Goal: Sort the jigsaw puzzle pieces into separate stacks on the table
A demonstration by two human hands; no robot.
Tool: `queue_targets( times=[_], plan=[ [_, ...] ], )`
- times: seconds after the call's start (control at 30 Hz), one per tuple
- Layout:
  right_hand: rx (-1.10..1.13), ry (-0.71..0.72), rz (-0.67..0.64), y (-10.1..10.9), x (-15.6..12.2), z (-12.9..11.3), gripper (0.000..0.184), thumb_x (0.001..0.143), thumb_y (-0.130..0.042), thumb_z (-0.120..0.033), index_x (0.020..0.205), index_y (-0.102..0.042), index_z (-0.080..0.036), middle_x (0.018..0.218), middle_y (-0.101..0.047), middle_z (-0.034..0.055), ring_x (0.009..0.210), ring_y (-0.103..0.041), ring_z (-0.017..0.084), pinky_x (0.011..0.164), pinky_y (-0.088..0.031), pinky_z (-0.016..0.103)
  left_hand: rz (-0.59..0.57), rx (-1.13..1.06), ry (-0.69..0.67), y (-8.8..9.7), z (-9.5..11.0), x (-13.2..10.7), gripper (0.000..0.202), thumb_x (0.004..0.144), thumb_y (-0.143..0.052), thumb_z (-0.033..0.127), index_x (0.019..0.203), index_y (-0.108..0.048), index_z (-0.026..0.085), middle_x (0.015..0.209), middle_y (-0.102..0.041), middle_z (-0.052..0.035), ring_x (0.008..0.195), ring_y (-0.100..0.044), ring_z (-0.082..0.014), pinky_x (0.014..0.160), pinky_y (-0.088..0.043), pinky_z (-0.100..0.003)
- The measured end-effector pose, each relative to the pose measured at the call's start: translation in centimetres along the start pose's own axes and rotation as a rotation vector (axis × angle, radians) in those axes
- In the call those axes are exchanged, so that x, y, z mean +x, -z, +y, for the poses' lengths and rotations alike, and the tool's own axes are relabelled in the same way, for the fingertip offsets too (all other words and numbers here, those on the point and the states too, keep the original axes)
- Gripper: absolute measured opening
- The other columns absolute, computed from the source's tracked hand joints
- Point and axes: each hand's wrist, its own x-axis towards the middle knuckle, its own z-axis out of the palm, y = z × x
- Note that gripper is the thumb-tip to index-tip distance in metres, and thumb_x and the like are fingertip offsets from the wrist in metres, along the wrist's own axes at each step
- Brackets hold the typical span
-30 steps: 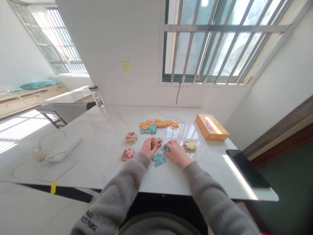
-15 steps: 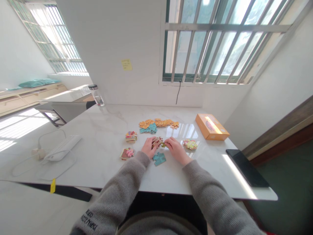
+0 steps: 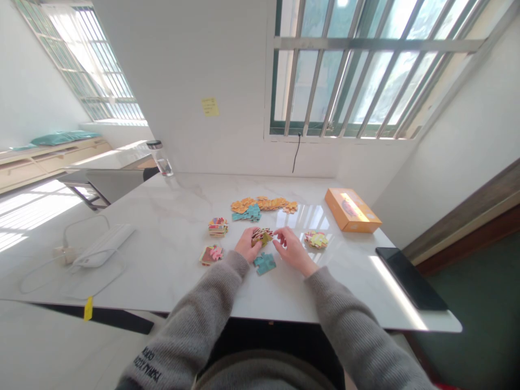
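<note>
Two hands at the middle of the worktop (image 3: 170,216), and I've got the left hand (image 3: 246,245) lightly cupping a clump of jigsaw pieces (image 3: 261,236), the right hand (image 3: 293,252) narrowed at its edge, contact unclear, a teal piece (image 3: 264,264) just below.

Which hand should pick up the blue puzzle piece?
Probably the right hand: it looks free, while the left hand holds the puzzle pieces. The teal puzzle piece lies close to both.
</note>
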Motion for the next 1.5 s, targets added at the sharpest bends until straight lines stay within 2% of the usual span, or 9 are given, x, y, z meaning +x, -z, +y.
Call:
queue_targets(
  times=[0.1,0.2,0.4,0.53,0.7,0.97,1.13,1.37,1.5],
  plan=[
    [-0.167,0.031,-0.223,0.5,-1.0,-0.7,0.024,0.085,-0.07,-0.033,0.104,-0.06,-0.021,0.094,-0.056,0.0047,0.091,-0.054,0.022,0.085,-0.046,0.038,0.032,-0.022,0.038,0.0,0.0,0.0,0.042,0.079,-0.062,0.013,0.12,-0.053,0.017,0.117,-0.061,-0.0114,0.112,-0.06,-0.0267,0.105,-0.046,-0.048],
    [-0.281,0.028,-0.324,0.6,-1.5,-1.6,0.037,0.075,-0.081,-0.04,0.099,-0.061,-0.021,0.101,-0.055,0.0069,0.099,-0.051,0.026,0.09,-0.043,0.041,0.056,-0.032,0.053,-0.1,-0.1,0.0,0.042,0.08,-0.061,0.012,0.121,-0.054,0.016,0.118,-0.061,-0.0122,0.114,-0.06,-0.0269,0.106,-0.045,-0.048],
    [-0.075,-0.044,-0.408,0.9,-1.4,-2.4,0.028,0.076,-0.074,-0.03,0.083,-0.048,-0.021,0.085,-0.052,-0.0007,0.079,-0.048,0.017,0.072,-0.041,0.029,0.068,-0.057,0.058,0.0,-0.5,0.1,0.042,0.079,-0.064,0.013,0.12,-0.054,0.017,0.118,-0.061,-0.0114,0.114,-0.06,-0.0261,0.108,-0.044,-0.047],
    [0.11,-0.155,-0.234,0.8,-1.0,-2.0,0.02,0.085,-0.055,-0.027,0.076,-0.037,-0.023,0.066,-0.04,-0.007,0.06,-0.038,0.012,0.058,-0.032,0.024,0.045,-0.055,0.062,0.1,-0.7,0.2,0.042,0.081,-0.062,0.014,0.122,-0.053,0.017,0.119,-0.06,-0.0118,0.116,-0.059,-0.0261,0.108,-0.044,-0.047],
    [-0.018,-0.269,0.08,-0.3,-0.4,-0.8,0.018,0.08,-0.051,-0.023,0.076,-0.034,-0.024,0.06,-0.038,-0.0085,0.054,-0.037,0.012,0.055,-0.027,0.025,-0.006,-0.022,0.02,-0.5,-1.0,0.0,0.042,0.083,-0.057,0.015,0.125,-0.051,0.015,0.12,-0.058,-0.0122,0.118,-0.057,-0.0255,0.109,-0.043,-0.046],
    [0.038,-0.088,-0.08,-1.7,-0.2,-1.3,0.018,0.074,-0.056,-0.019,0.087,-0.043,-0.023,0.071,-0.048,-0.0049,0.064,-0.047,0.015,0.061,-0.036,0.026,-0.047,0.086,-0.043,-1.5,-2.0,-0.1,0.045,0.085,-0.048,0.016,0.13,-0.048,0.013,0.12,-0.055,-0.0135,0.117,-0.053,-0.0263,0.108,-0.042,-0.047],
    [0.157,-0.036,-0.146,-1.3,-0.2,-1.6,0.012,0.079,-0.044,-0.013,0.086,-0.048,-0.022,0.079,-0.056,-0.0012,0.069,-0.05,0.015,0.068,-0.041,0.028,-0.066,0.113,-0.054,-1.4,-1.7,-0.1,0.048,0.083,-0.049,0.018,0.131,-0.047,0.013,0.119,-0.056,-0.0125,0.114,-0.055,-0.0262,0.106,-0.043,-0.047],
    [0.296,-0.178,-0.034,-0.7,0.1,-0.6,0.003,0.083,-0.045,-0.021,0.083,-0.048,-0.023,0.068,-0.054,-0.0038,0.065,-0.053,0.016,0.07,-0.046,0.031,-0.072,0.151,-0.093,-0.9,-0.6,-0.3,0.046,0.085,-0.057,0.025,0.129,-0.049,0.017,0.119,-0.059,-0.0124,0.114,-0.057,-0.0275,0.102,-0.046,-0.047],
    [0.323,-0.29,0.21,-0.3,0.4,0.0,0.018,0.089,-0.047,-0.036,0.098,-0.054,-0.022,0.1,-0.064,0.0055,0.098,-0.06,0.021,0.09,-0.049,0.039,-0.093,0.119,-0.098,-0.7,-0.4,-0.3,0.045,0.085,-0.055,0.022,0.13,-0.05,0.018,0.121,-0.059,-0.0114,0.114,-0.057,-0.0264,0.103,-0.045,-0.046]
  ],
)
